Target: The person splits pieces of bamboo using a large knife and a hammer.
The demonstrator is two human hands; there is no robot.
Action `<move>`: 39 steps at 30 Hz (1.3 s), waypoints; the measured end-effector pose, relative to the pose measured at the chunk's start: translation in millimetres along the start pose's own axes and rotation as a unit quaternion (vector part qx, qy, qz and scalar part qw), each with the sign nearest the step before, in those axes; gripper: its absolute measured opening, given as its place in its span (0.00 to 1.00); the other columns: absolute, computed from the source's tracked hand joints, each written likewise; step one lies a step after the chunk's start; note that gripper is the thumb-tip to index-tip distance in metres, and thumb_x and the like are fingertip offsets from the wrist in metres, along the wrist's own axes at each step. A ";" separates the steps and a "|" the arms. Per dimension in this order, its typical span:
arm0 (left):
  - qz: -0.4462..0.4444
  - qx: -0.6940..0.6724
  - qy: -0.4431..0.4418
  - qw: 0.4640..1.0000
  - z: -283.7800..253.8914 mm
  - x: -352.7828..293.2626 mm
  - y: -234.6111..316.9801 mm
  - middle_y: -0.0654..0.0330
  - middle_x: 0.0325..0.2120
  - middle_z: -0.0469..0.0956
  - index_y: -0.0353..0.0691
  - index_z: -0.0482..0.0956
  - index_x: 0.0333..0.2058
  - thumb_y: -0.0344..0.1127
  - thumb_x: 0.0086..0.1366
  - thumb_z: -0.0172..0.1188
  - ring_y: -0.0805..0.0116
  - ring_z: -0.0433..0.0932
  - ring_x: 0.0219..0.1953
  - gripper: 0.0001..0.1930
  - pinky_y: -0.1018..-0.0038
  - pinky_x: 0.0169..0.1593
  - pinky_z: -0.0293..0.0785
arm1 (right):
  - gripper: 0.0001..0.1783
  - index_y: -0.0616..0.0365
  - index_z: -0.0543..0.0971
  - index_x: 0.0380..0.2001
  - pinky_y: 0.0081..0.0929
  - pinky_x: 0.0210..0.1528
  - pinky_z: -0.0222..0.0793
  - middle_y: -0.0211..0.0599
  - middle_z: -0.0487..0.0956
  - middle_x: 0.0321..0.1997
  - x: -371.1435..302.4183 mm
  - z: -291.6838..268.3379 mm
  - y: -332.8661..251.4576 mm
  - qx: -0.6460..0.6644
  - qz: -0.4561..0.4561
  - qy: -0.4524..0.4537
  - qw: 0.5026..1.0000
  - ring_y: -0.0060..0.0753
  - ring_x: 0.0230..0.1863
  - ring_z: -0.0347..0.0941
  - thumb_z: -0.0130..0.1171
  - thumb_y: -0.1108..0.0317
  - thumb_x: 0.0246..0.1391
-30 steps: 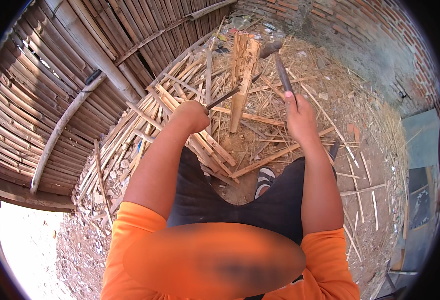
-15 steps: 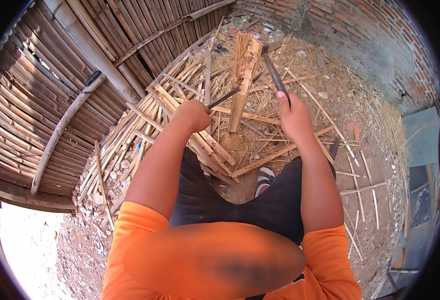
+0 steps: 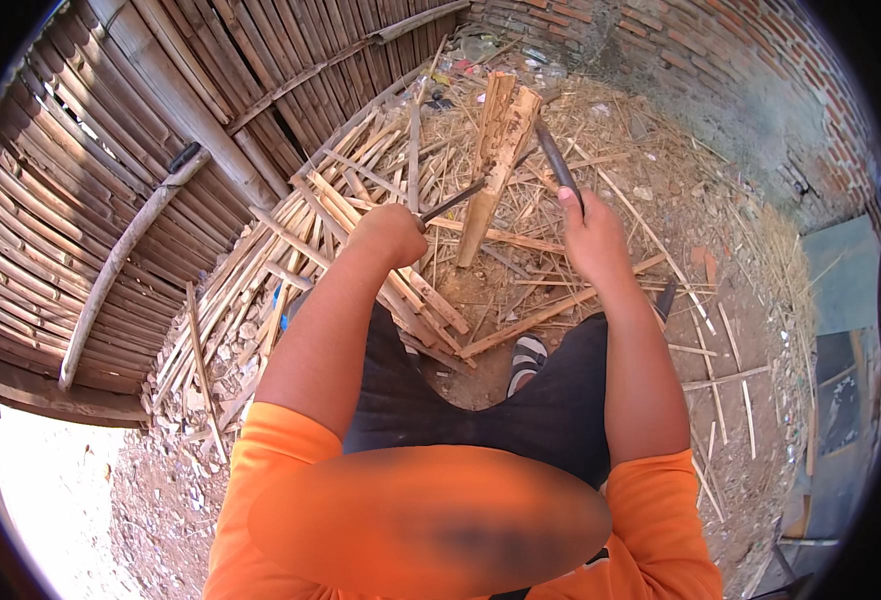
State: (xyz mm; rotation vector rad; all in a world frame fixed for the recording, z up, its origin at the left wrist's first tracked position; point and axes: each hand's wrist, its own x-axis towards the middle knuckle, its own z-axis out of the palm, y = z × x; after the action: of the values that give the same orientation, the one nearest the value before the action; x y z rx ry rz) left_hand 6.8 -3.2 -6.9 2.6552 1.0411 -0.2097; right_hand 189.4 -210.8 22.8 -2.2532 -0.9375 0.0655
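A pale, rough-faced length of wood (image 3: 485, 205) stands upright, tilted a little to the right, its top split into two parts. My left hand (image 3: 390, 238) is closed round the handle of a long dark blade (image 3: 454, 199). The blade crosses the wood partway down, and its tip shows on the far right side. My right hand (image 3: 597, 240) grips the dark handle of a hammer (image 3: 560, 163), thumb along the shaft. The hammer's head is mostly hidden behind the top of the wood; whether it touches cannot be seen.
Split wooden strips (image 3: 335, 205) lie heaped at the left, beside a slatted wall (image 3: 50, 240). More thin sticks (image 3: 720, 385) and straw litter the dirt floor. A brick wall (image 3: 720, 75) closes off the back right. My sandalled foot (image 3: 527, 358) is close below the wood.
The wood's top has tilted to the right and its split shows wider. The blade has shifted slightly with it. The hammer's head is now more hidden; both hands keep their grip.
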 end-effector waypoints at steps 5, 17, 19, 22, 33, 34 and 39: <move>-0.014 0.017 -0.033 0.999 -10.0 1.8 5.5 0.51 0.48 0.83 0.45 0.87 0.45 0.38 0.60 0.56 0.51 0.81 0.52 0.17 0.61 0.57 0.77 | 0.27 0.63 0.76 0.34 0.50 0.36 0.70 0.54 0.78 0.24 -6.3 -29.4 -10.7 0.078 -0.029 0.097 0.992 0.58 0.30 0.78 0.46 0.46 0.71; 0.018 0.075 -0.046 0.996 -5.8 8.9 -5.9 0.50 0.50 0.82 0.46 0.86 0.48 0.38 0.61 0.53 0.51 0.80 0.53 0.19 0.60 0.59 0.75 | 0.28 0.61 0.74 0.32 0.44 0.29 0.66 0.44 0.74 0.19 -7.6 -18.0 -2.9 0.104 -0.069 0.133 0.983 0.51 0.22 0.72 0.47 0.45 0.71; 0.021 0.047 -0.023 0.998 -4.4 9.6 -5.5 0.48 0.46 0.83 0.44 0.87 0.45 0.37 0.58 0.54 0.49 0.81 0.51 0.18 0.60 0.58 0.75 | 0.28 0.62 0.74 0.33 0.45 0.29 0.67 0.46 0.74 0.19 -7.3 -19.0 -5.6 0.130 -0.068 0.158 0.976 0.51 0.22 0.73 0.47 0.44 0.71; 0.025 0.048 -0.021 0.998 -4.1 11.9 3.1 0.46 0.44 0.83 0.42 0.87 0.44 0.37 0.58 0.54 0.48 0.81 0.50 0.18 0.59 0.57 0.76 | 0.29 0.62 0.75 0.33 0.47 0.31 0.67 0.48 0.75 0.20 -2.3 36.1 54.3 -0.056 -0.019 0.009 0.998 0.52 0.24 0.74 0.46 0.43 0.71; -0.015 0.030 -0.042 0.999 -2.6 5.8 -2.9 0.51 0.50 0.82 0.48 0.86 0.48 0.39 0.60 0.54 0.51 0.81 0.53 0.19 0.60 0.59 0.76 | 0.29 0.60 0.75 0.35 0.45 0.31 0.67 0.46 0.75 0.21 -4.9 -17.3 -6.0 0.155 -0.049 0.159 0.974 0.50 0.25 0.75 0.44 0.42 0.71; -0.015 0.021 -0.035 0.999 -1.5 7.3 -2.5 0.52 0.50 0.82 0.48 0.86 0.48 0.39 0.61 0.54 0.51 0.81 0.53 0.19 0.60 0.59 0.75 | 0.29 0.61 0.75 0.35 0.45 0.31 0.67 0.46 0.76 0.21 -4.0 -3.5 7.1 0.087 -0.042 0.111 0.989 0.50 0.26 0.75 0.44 0.42 0.71; -0.009 0.043 -0.049 0.998 -7.3 4.2 4.5 0.50 0.50 0.82 0.46 0.85 0.49 0.38 0.60 0.53 0.50 0.80 0.54 0.20 0.60 0.59 0.75 | 0.28 0.62 0.75 0.34 0.46 0.33 0.69 0.50 0.78 0.23 -1.7 52.3 50.4 -0.008 0.025 -0.013 1.000 0.53 0.27 0.77 0.47 0.43 0.70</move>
State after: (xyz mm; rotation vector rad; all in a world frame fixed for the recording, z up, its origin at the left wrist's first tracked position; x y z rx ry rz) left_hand 13.2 -1.4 0.0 2.6825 1.0465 -0.3943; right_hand 203.5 -207.2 -48.3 -2.2969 -0.8978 0.1107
